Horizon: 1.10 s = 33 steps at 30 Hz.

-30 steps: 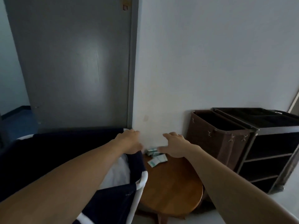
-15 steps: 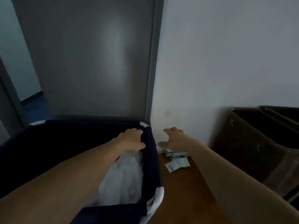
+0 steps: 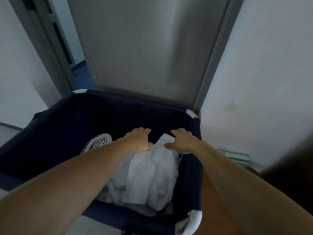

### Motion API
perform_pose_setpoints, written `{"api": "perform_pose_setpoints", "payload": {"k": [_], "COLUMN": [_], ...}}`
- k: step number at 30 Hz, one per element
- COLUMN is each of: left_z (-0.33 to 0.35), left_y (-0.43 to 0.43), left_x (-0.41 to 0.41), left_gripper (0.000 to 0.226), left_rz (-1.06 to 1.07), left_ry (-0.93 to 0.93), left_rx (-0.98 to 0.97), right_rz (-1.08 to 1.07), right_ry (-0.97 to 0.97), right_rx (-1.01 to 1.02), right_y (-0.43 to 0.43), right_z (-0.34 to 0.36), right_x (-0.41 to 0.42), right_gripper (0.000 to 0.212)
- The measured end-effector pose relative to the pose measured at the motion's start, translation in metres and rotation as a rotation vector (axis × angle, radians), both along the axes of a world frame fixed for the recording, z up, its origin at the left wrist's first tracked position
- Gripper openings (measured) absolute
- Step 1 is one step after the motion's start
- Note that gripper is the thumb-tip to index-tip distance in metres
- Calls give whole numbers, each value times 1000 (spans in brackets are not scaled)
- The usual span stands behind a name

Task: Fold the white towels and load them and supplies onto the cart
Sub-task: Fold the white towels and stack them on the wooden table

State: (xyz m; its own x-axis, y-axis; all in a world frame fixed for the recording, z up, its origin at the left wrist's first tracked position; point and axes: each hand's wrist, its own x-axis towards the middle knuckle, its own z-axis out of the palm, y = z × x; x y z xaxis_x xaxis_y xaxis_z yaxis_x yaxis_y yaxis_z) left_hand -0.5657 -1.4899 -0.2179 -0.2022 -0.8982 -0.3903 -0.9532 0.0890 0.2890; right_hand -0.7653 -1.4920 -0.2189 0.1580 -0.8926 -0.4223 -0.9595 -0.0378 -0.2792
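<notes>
Evidently the step in hand is fetching a towel. Both grips are inside the dark blue hamper, and the white towels lie heaped just under them. The right grip is spread apart, touching the heap. The left grip bends over the heap; whether it clamps, I cannot tell. The next move calls for pinching one towel only and lifting it free.

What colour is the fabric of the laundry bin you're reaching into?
Dark navy fabric with white corners, clearest in the head view.
</notes>
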Motion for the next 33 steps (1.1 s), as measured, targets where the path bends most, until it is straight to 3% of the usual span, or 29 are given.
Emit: {"api": "perform_pose_setpoints", "payload": {"k": [14, 20, 23, 25, 27, 31, 33], "left_z": [-175, -226, -243, -250, -252, -243, -234], "left_y": [-79, -79, -73, -69, -67, -67, -70], "left_x": [66, 81, 83, 83, 82, 78, 74], "left_gripper": [78, 79, 79, 79, 79, 82, 86], "left_rz": [8, 50, 64, 59, 63, 47, 15], "left_ry": [59, 48, 49, 47, 47, 55, 70], "left_rx": [262, 322, 361, 387, 401, 403, 394], "right_rz": [-39, -58, -67, -42, -10, -71, -125], "right_ry": [9, 77, 111, 201, 268, 121, 10], "right_rx": [399, 553, 595, 508, 379, 385, 439], "right_y": [-77, -64, -42, -21, -3, 5, -6], "right_z": [-165, -236, -261, -273, -284, -287, -268], "right_x": [86, 109, 113, 114, 114, 106, 95], "right_gripper": [96, 136, 145, 136, 115, 62, 55]}}
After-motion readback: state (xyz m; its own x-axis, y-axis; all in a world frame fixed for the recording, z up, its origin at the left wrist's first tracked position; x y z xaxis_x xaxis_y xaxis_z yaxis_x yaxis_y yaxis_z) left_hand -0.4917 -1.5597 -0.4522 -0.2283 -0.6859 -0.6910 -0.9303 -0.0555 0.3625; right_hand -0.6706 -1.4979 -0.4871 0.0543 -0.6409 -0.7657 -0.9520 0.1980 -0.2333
